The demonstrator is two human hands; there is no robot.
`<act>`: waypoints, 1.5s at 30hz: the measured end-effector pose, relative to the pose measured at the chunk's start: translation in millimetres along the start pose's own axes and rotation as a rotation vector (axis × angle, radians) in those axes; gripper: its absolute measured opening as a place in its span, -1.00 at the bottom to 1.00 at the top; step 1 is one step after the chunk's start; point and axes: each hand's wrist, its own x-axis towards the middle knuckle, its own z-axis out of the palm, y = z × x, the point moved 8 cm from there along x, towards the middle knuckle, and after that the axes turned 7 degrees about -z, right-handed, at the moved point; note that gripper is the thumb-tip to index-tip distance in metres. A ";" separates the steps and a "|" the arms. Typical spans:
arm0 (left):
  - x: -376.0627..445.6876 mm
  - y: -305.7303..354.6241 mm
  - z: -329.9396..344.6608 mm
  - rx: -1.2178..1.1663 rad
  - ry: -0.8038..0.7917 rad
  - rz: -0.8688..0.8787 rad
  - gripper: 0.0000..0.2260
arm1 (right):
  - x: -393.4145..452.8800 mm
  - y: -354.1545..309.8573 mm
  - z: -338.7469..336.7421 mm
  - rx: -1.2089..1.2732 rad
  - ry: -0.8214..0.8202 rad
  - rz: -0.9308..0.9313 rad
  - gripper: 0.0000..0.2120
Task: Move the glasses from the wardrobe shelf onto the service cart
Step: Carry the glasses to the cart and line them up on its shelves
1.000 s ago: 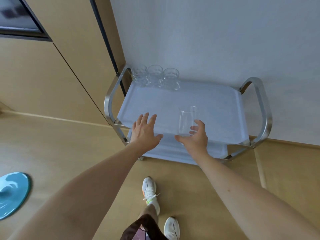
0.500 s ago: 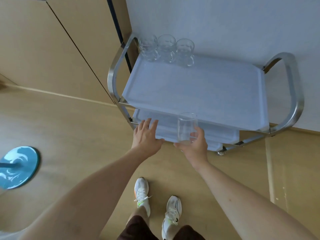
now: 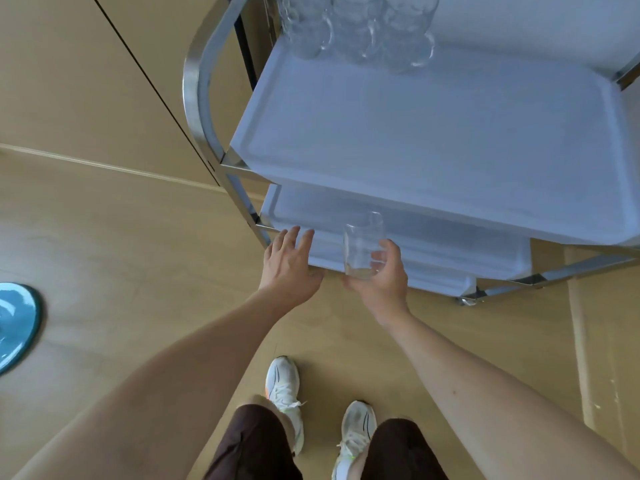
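Note:
My right hand (image 3: 382,278) grips a clear straight-sided glass (image 3: 362,242) by its base and holds it upright at the front edge of the service cart's lower white shelf (image 3: 433,237). My left hand (image 3: 289,265) is beside it with fingers straight, their tips over the lower shelf's front left corner. Three clear handled glass mugs (image 3: 360,26) stand in a row at the back left of the cart's upper white shelf (image 3: 433,133).
The cart has a chrome frame with a looped handle (image 3: 194,84) on its left and stands against a pale wall. Tan wardrobe panels (image 3: 104,64) rise to the left. A round blue base (image 3: 15,323) lies on the tan floor at the far left. My feet are below.
My view and both hands have dropped from the cart's top shelf to its lower shelf. The glass stays in my right hand, and the cart now looms closer.

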 end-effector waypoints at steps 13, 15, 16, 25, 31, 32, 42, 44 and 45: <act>114.6 -22.8 54.3 0.019 0.230 0.085 -0.34 | 115.1 50.2 64.7 0.027 0.085 -0.225 -0.05; 130.4 -28.2 53.6 0.016 0.275 0.092 -0.36 | 131.8 49.5 72.2 0.030 0.092 -0.278 -0.04; 137.7 -30.7 53.2 0.009 0.299 0.092 -0.36 | 139.5 49.1 75.4 0.037 0.099 -0.302 -0.04; 203.0 -51.2 65.4 0.024 0.403 0.116 -0.40 | 202.8 45.8 109.8 0.074 0.110 -0.476 -0.06; 240.6 -54.7 64.4 0.046 0.466 0.123 -0.46 | 238.6 42.9 120.1 0.108 0.153 -0.532 -0.05; 245.8 -54.5 62.3 0.048 0.481 0.139 -0.48 | 244.8 41.5 120.2 0.113 0.161 -0.536 -0.04; 295.1 -40.8 52.7 0.044 0.478 0.176 -0.60 | 285.1 31.1 126.8 0.117 0.163 -0.588 -0.02; 302.1 -36.3 54.9 0.047 0.464 0.176 -0.61 | 293.2 26.7 130.3 0.122 0.174 -0.586 -0.03; 305.3 -35.1 56.3 0.062 0.457 0.169 -0.61 | 298.0 24.4 132.2 0.124 0.180 -0.585 -0.04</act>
